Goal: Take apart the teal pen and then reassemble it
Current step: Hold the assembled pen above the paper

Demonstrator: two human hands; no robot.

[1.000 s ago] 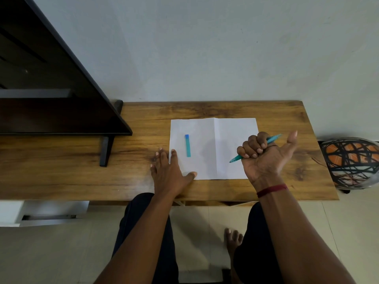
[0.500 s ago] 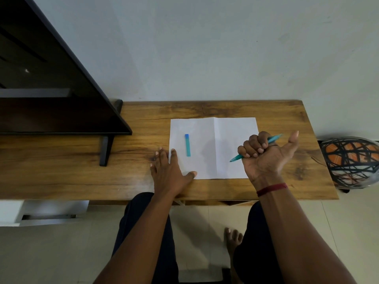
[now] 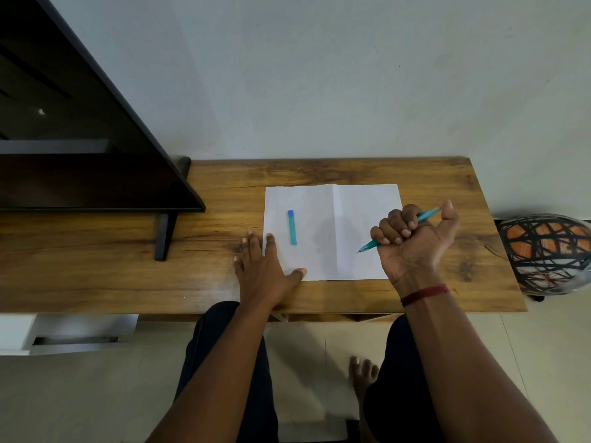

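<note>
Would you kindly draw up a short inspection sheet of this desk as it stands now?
Surface: wooden desk with a creased white paper sheet on it.
Job's things: teal pen in the right fist; pen cap lying apart on the sheet.
Clutter: dark screen on its stand at the left.
Grippers: left hand flat, pinning the sheet's corner; right hand closed round the pen.
Cables: nothing seen.
Surroundings: plain wall; helmet beside the desk; tiled floor.
</note>
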